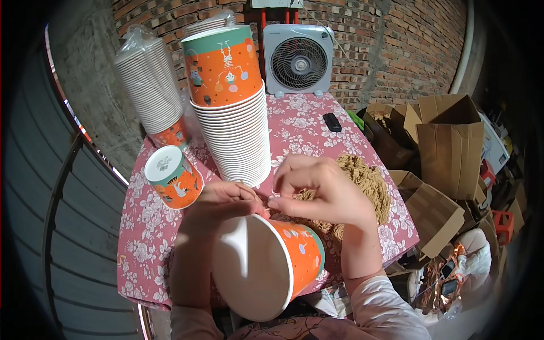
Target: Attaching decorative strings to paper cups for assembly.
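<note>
A large orange paper bucket [303, 255] with a green base band lies on its side at my front, its white mouth toward me. At its upper rim my left hand [229, 199] is closed, thumb and fingers pressed together. My right hand [320, 190] faces it with a pinch, fingertips close to the left ones. Something thin and pale shows between the fingertips, too small to name. Behind and beside my right hand lies a heap of tan cords [368, 187]. A smaller orange cup [174, 177] stands upside down left of my left hand.
Tall nested stacks of orange buckets [232, 133] and plastic-wrapped cups [148, 85] stand at the back left. A grey box fan [299, 59] and a small black object [332, 122] sit on the floral-covered table [294, 122]. Open cardboard boxes [450, 153] crowd the right side.
</note>
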### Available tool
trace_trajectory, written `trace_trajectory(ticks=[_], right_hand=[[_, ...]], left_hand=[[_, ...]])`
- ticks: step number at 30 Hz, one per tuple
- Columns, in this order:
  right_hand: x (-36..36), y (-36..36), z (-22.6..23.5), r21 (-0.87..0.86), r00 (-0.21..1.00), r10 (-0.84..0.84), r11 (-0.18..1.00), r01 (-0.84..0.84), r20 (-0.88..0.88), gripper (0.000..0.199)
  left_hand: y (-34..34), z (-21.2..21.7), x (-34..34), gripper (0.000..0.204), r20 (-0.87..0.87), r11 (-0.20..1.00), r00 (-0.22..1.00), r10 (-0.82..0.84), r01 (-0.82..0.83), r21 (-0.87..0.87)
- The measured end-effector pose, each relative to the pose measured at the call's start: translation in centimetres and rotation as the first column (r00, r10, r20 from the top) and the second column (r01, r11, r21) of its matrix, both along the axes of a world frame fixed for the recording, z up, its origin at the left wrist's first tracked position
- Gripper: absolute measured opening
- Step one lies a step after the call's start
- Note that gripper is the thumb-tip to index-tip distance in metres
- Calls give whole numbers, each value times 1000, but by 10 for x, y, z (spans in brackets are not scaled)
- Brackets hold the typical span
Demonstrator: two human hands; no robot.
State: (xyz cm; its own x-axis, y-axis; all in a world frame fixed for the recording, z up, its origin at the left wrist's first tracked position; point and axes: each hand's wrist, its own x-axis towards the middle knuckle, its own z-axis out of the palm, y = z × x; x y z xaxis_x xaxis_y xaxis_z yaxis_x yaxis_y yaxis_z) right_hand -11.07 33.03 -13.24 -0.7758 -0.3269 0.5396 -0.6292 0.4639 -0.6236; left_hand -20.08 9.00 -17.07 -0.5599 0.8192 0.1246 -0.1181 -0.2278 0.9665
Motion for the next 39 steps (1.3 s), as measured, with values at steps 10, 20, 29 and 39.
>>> trace_trajectory(ticks=[10, 20, 29, 39], right_hand=[[22, 12, 10, 234, 981, -83, 964, 124, -177, 23], [-9, -12, -7, 153, 951, 18, 988, 31, -308, 50], [-24, 3, -9, 87, 971, 79, 994, -61, -224, 14], [-26, -9, -11, -41, 992, 11, 999, -16, -127, 11]], left_hand=[[4, 8, 2, 23, 9, 984, 989, 148, -147, -99], [2, 1, -4, 25, -29, 994, 999, 22, -25, -106], [-1, -5, -15, 22, 6, 992, 998, -63, 63, -106], [7, -7, -11, 13, 23, 997, 999, -29, 30, -76]])
